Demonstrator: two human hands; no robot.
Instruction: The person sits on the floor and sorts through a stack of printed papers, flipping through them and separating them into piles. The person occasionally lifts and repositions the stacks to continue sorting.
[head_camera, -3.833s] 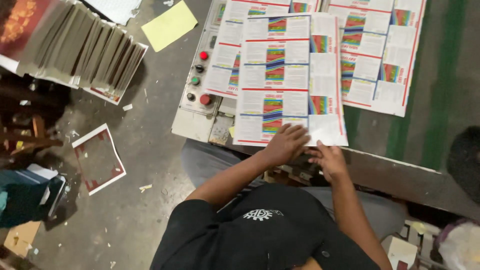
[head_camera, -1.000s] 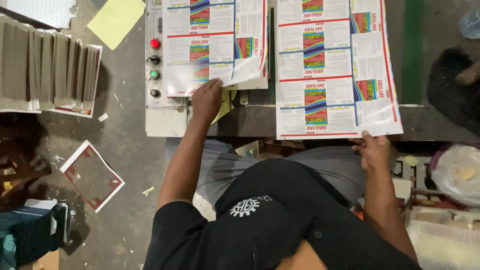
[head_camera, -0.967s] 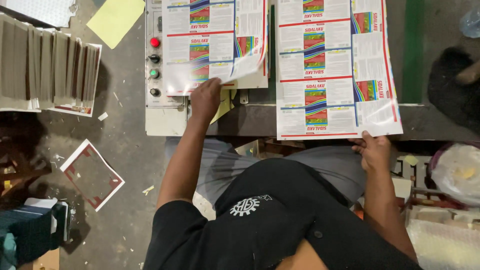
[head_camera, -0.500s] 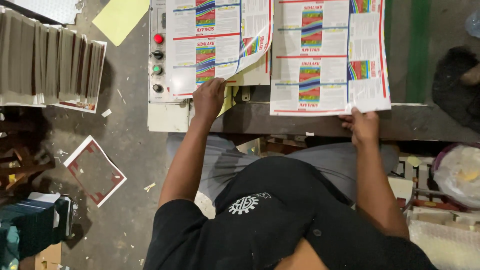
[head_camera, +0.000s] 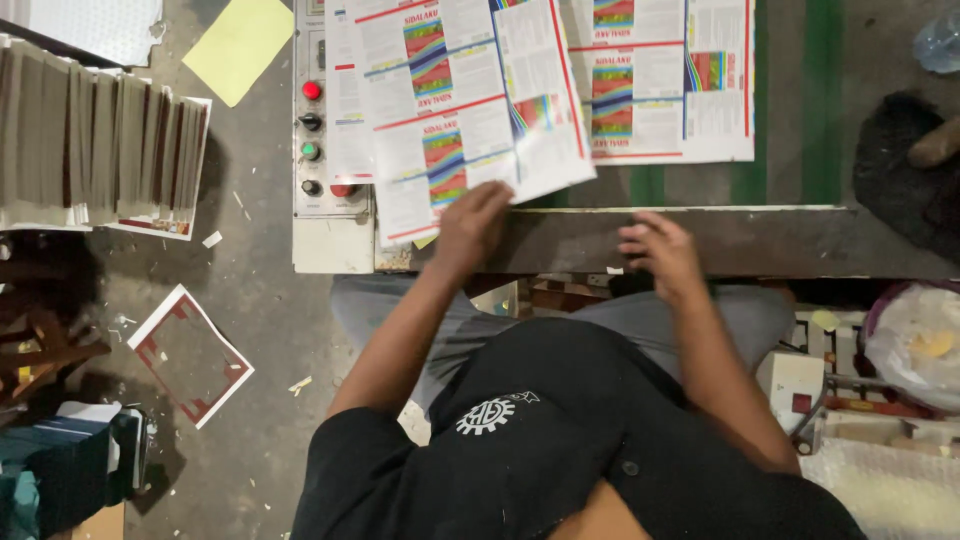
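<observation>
My left hand (head_camera: 470, 225) grips the near edge of a tilted bundle of printed sheets (head_camera: 450, 120), white with red lines and rainbow-striped blocks. The bundle lies across the left of the metal worktable (head_camera: 780, 245), and its right corner overlaps a second set of printed sheets (head_camera: 680, 90) lying flat further back. My right hand (head_camera: 660, 252) hovers over the table's front edge with its fingers spread, holding nothing, a short way below the second set.
A control panel (head_camera: 312, 140) with red and green buttons sits at the table's left end. Upright bundles of card (head_camera: 100, 150), a yellow sheet (head_camera: 238, 45) and a red-bordered sheet (head_camera: 190, 355) lie on the floor at left. A plastic bag (head_camera: 920, 345) is at right.
My right hand has let go of the right-hand sheets and drawn back to the table edge. The left bundle has swung rightward under my left hand, now overlapping the other set.
</observation>
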